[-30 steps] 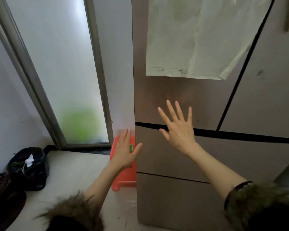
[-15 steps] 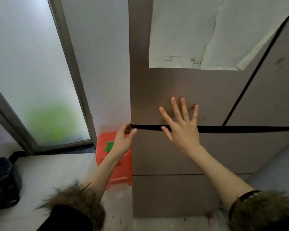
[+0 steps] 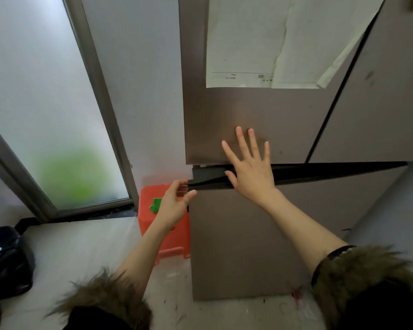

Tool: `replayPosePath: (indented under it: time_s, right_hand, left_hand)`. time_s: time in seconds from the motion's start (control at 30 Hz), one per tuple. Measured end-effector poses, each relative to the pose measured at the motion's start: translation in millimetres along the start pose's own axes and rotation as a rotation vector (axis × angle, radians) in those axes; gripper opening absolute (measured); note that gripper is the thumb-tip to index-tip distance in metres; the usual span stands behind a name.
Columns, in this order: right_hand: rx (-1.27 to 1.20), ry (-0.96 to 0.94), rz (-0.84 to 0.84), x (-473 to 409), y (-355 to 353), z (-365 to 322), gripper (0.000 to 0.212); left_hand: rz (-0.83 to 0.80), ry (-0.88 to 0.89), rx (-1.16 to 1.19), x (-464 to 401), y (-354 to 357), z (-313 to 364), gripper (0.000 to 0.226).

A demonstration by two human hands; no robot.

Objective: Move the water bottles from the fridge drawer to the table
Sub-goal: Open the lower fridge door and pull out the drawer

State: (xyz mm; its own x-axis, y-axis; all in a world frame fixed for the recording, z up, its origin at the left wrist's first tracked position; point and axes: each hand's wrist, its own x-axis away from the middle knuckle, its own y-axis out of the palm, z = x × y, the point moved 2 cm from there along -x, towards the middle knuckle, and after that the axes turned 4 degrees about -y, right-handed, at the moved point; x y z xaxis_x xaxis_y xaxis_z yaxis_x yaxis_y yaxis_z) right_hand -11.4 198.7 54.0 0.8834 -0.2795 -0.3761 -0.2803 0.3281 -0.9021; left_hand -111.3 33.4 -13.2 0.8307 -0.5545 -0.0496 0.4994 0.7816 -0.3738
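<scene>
The brown fridge drawer (image 3: 243,239) sits below the upper fridge door (image 3: 219,115). A dark gap (image 3: 209,177) shows along the drawer's top, wider at its left end. My left hand (image 3: 174,204) curls its fingers around the drawer's top left corner. My right hand (image 3: 250,170) lies flat with fingers spread on the lower edge of the upper door, its thumb over the gap. No water bottles are visible; the drawer's inside is hidden.
An orange plastic stool (image 3: 150,225) stands on the floor against the fridge's left side. A black bag (image 3: 7,260) lies at the far left. A frosted glass door (image 3: 45,115) fills the left. Paper sheets (image 3: 260,44) hang on the upper door.
My left hand reached the drawer's top left corner and closed on it; the gap there has widened. My right hand moved from the air onto the upper door.
</scene>
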Motion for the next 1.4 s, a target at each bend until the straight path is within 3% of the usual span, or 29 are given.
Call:
replayPosePath:
  time_s: [0.17, 0.37, 0.5, 0.67, 0.87, 1.03, 1.17, 1.4]
  right_hand:
    - [-0.204, -0.035, -0.177, 59, -3, -31, 0.055]
    - [-0.422, -0.007, -0.132, 135, -14, -28, 0.048]
    - [-0.548, 0.019, -0.174, 173, -36, -17, 0.044]
    - [-0.73, 0.032, -0.203, 221, -55, 0, 0.042]
    - [-0.845, 0.117, -0.156, 284, -74, 24, 0.038]
    - [-0.832, 0.244, -0.12, 339, -95, 49, 0.035]
    - [-0.686, 0.322, -0.149, 380, -113, 81, 0.034]
    - [-0.493, 0.477, -0.198, 451, -150, 137, 0.043]
  left_hand:
    - [0.007, 0.027, 0.038, 56, 2, 9, 0.02]
    - [-0.02, 0.042, 0.078, 128, 12, 19, 0.022]
    - [0.005, 0.164, -0.064, 172, 17, 39, 0.031]
    - [-0.145, 0.329, -0.385, 217, 41, 61, 0.037]
    - [-0.25, 0.457, -0.352, 255, 60, 78, 0.032]
    - [-0.389, 0.538, -0.343, 286, 95, 93, 0.029]
    - [-0.473, 0.608, -0.291, 322, 131, 110, 0.029]
    - [-0.675, 0.658, -0.465, 342, 210, 137, 0.057]
